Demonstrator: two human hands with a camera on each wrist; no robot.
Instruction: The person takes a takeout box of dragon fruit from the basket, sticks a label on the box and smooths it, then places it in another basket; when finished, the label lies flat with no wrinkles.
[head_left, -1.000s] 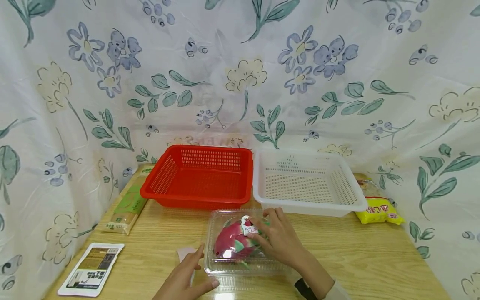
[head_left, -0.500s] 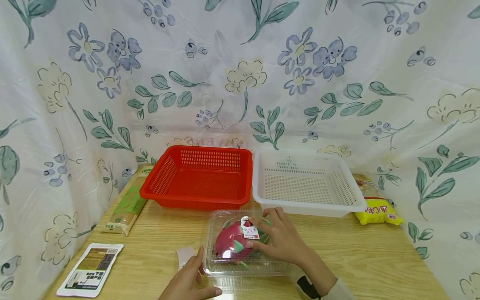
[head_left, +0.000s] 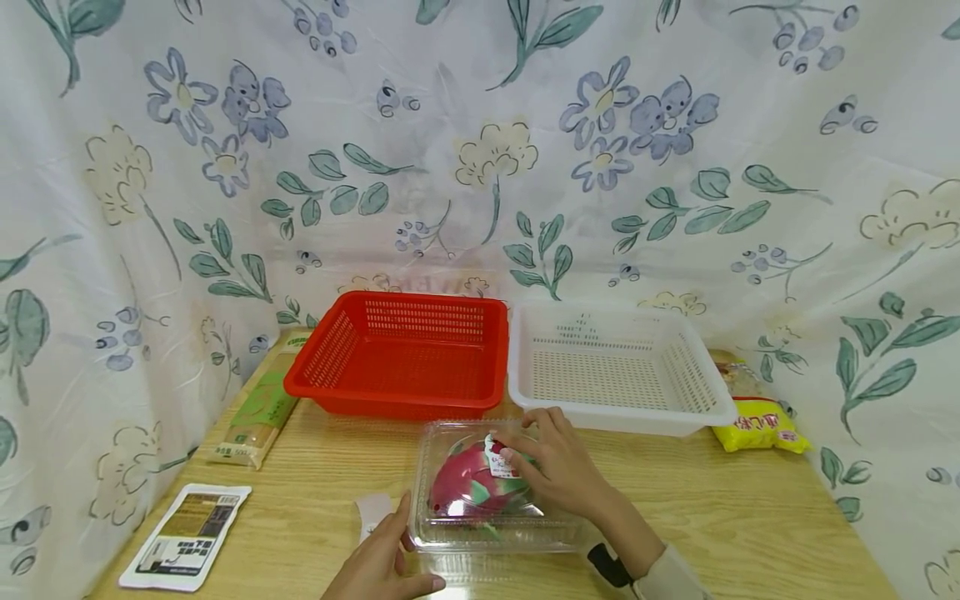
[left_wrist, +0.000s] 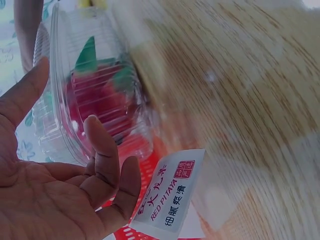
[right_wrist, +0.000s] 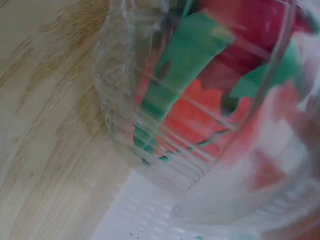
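Observation:
A clear plastic clamshell box (head_left: 495,533) with a dragon fruit (head_left: 465,487) inside sits at the table's front middle. My right hand (head_left: 566,471) is over the lid, with thumb and index fingertips touching a white sticker (head_left: 497,458) on top and partly covering it. My left hand (head_left: 386,554) is at the box's left side, fingers loosely extended and index fingertip right at the rim. In the left wrist view, a printed paper label (left_wrist: 170,192) reading "RED PITAYA" shows beside its fingertips. The right wrist view shows the box and fruit up close.
Behind the box stand a red basket (head_left: 397,408) and a white basket (head_left: 630,417). A green-labelled packet (head_left: 258,412) and a white pouch (head_left: 185,537) lie left. A yellow packet (head_left: 757,425) lies right. A floral curtain (head_left: 480,250) hangs behind.
My left hand has moved in from slightly apart to the box's left edge. My right fingertips have shifted on the sticker, covering more of it than half a second ago. The box stays put.

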